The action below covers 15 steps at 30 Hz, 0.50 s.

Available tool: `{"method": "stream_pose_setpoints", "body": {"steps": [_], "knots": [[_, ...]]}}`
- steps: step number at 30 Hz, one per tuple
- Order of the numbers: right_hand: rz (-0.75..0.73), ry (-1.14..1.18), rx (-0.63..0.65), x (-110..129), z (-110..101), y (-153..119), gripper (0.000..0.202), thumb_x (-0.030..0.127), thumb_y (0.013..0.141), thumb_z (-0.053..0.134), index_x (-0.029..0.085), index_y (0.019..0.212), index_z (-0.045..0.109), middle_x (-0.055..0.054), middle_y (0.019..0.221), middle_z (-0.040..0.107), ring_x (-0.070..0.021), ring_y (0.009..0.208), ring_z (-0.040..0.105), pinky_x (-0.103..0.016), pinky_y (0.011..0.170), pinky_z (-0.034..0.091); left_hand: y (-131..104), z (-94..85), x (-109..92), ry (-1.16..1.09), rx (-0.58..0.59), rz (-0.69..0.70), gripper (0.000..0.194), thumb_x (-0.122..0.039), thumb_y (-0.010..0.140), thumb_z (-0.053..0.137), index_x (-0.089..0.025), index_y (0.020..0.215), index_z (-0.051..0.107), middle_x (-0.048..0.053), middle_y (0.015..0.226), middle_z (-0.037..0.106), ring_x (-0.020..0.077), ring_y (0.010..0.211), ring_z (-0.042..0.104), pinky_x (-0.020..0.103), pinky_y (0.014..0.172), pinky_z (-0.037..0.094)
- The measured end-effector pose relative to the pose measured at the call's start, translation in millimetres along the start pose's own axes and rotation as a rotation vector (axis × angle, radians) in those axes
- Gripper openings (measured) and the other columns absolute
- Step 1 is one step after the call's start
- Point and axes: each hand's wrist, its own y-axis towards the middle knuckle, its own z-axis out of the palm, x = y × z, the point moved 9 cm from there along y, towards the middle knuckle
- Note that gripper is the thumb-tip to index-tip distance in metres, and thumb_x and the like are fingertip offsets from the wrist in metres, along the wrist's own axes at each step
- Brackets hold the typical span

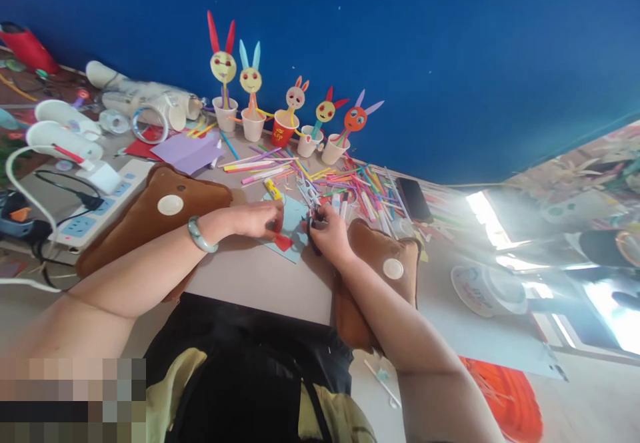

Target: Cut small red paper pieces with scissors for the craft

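My left hand [255,220] is closed in a pinch over the light blue sheet [293,220], at the edge of a small red paper piece [283,242]. Its fingertips partly cover the red piece. My right hand [331,233] grips dark-handled scissors [313,213], whose blades point away from me. A yellow glue stick [273,189] lies just beyond my left fingers. Under my left forearm is a brown cushion [173,220], and a second brown cushion [373,276] lies under my right forearm.
Several paper cups with rabbit-faced figures [285,138] line the blue wall. Coloured sticks [350,186] are scattered before them. A phone [414,198] lies to the right. At left are purple paper [187,152], a power strip [103,203] and stacked cups [65,138]; an orange stool [505,400] is lower right.
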Motion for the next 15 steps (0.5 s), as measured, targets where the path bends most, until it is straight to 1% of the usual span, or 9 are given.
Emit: {"method": "stream_pose_setpoints", "body": {"steps": [1, 3, 6, 8, 9, 11, 15], "knots": [[-0.012, 0.054, 0.015, 3, 2, -1, 0.021, 0.034, 0.070, 0.069, 0.020, 0.080, 0.057, -0.004, 0.080, 0.067, -0.0198, 0.075, 0.060, -0.033, 0.072, 0.049, 0, 3.4, -1, -0.007, 0.028, 0.007, 0.022, -0.038, 0.077, 0.066, -0.018, 0.085, 0.069, 0.005, 0.098, 0.063, 0.0162, 0.083, 0.058, 0.025, 0.077, 0.043], [-0.042, 0.143, 0.087, 9, 10, -5, 0.022, 0.039, 0.074, 0.069, 0.020, 0.079, 0.060, -0.005, 0.081, 0.068, -0.0192, 0.074, 0.060, -0.031, 0.069, 0.049, 2, 7.9, -2, -0.013, 0.058, 0.016, 0.016, -0.032, 0.078, 0.063, -0.016, 0.081, 0.066, 0.006, 0.096, 0.062, 0.0156, 0.081, 0.057, 0.025, 0.073, 0.042], [-0.104, 0.188, 0.239, 18, 27, -11, 0.024, 0.042, 0.076, 0.068, 0.018, 0.078, 0.065, -0.005, 0.077, 0.067, -0.0174, 0.069, 0.059, -0.029, 0.065, 0.047, 4, 6.0, -1, -0.058, 0.013, -0.041, 0.013, -0.029, 0.079, 0.061, -0.016, 0.081, 0.063, 0.003, 0.081, 0.061, 0.0135, 0.070, 0.054, 0.024, 0.063, 0.038], [-0.130, 0.167, 0.287, 20, 33, -14, 0.025, 0.042, 0.078, 0.068, 0.017, 0.076, 0.067, -0.005, 0.073, 0.066, -0.0166, 0.068, 0.058, -0.028, 0.064, 0.045, 6, 3.2, 0, -0.125, -0.033, -0.073, 0.014, -0.031, 0.079, 0.062, -0.017, 0.082, 0.062, 0.000, 0.071, 0.061, 0.0125, 0.064, 0.052, 0.024, 0.059, 0.036], [-0.134, 0.149, 0.284, 19, 34, -15, 0.025, 0.041, 0.078, 0.067, 0.017, 0.074, 0.067, -0.005, 0.071, 0.065, -0.0162, 0.067, 0.057, -0.028, 0.063, 0.044, 7, 2.0, -1, -0.168, -0.053, -0.076, 0.015, -0.032, 0.079, 0.063, -0.017, 0.082, 0.062, -0.001, 0.070, 0.061, 0.0124, 0.064, 0.053, 0.024, 0.059, 0.037], [-0.134, 0.108, 0.243, 18, 31, -14, 0.025, 0.040, 0.077, 0.068, 0.016, 0.070, 0.065, -0.004, 0.068, 0.062, -0.0149, 0.064, 0.054, -0.027, 0.060, 0.041, 9, -0.3, -1, -0.274, -0.094, -0.074, 0.017, -0.032, 0.077, 0.067, -0.017, 0.083, 0.063, 0.000, 0.073, 0.064, 0.0132, 0.067, 0.057, 0.024, 0.062, 0.041], [-0.137, 0.079, 0.158, 15, 24, -11, 0.024, 0.037, 0.077, 0.067, 0.016, 0.068, 0.060, -0.001, 0.065, 0.054, -0.0124, 0.060, 0.046, -0.026, 0.056, 0.036, 10, -11.0, 4, -0.501, -0.257, -0.069, 0.027, -0.031, 0.070, 0.075, -0.016, 0.090, 0.063, 0.004, 0.084, 0.069, 0.0163, 0.078, 0.064, 0.028, 0.072, 0.049]]}}
